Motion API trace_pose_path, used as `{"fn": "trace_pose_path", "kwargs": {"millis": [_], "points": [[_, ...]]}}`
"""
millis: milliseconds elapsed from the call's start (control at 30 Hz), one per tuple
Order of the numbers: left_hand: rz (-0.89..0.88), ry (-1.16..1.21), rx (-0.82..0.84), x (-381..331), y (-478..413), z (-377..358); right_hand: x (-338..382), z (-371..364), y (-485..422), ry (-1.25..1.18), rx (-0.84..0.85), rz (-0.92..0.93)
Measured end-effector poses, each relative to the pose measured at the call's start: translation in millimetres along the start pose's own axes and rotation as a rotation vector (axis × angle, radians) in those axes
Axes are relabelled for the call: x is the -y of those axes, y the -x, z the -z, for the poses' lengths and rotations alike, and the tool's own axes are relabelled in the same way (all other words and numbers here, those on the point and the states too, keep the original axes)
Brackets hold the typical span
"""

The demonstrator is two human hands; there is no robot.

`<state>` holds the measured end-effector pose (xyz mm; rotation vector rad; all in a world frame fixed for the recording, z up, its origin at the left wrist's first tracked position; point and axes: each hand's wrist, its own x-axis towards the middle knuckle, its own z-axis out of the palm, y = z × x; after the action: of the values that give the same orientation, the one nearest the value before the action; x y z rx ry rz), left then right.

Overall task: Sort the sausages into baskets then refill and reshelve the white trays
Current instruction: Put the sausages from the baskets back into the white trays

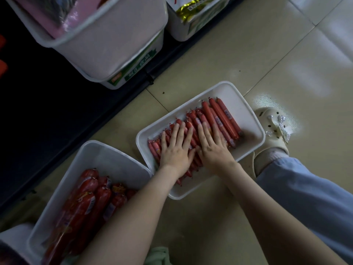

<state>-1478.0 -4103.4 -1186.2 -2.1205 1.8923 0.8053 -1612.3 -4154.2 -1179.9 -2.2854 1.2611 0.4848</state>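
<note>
The left hand (176, 150) and right hand (214, 152) lay flat, fingers (177, 131) straight, holding nothing, pressing the thin sausages (219, 115) in the white tray (235, 104) on the floor (210, 217). Gentle, even pushes would line them up. The near tray (107, 157) held fat sausages (89, 203). A shoe (273, 131) crowded the white tray's right edge. White tubs (114, 44) stood farther back.

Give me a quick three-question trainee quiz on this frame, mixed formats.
1. True or false: the left hand and right hand both lie flat on the thin sausages in the far tray.
2. The thick sausages lie in: A) the near tray; B) the far tray; C) a shelf bin.
3. Fill in: beside the far tray stands a foot in a cream ____.
Key: 1 true; 2 A; 3 clog.
</note>
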Motion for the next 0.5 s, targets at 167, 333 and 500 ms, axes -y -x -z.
{"fn": "trace_pose_path", "kwargs": {"millis": [167,333,500], "points": [[0.013,0.077,-0.039,2.1,15.8,15.0,11.6,21.3,17.0,-0.072,-0.048,0.014],[0.021,0.320,-0.137,0.1,52.1,67.7,48.5,69.3,43.5,-0.176,-0.225,0.056],[0.065,0.405,-0.275,28.5,123.2,149.0,122.7,142.6,78.5,-0.223,-0.341,0.213]]}}
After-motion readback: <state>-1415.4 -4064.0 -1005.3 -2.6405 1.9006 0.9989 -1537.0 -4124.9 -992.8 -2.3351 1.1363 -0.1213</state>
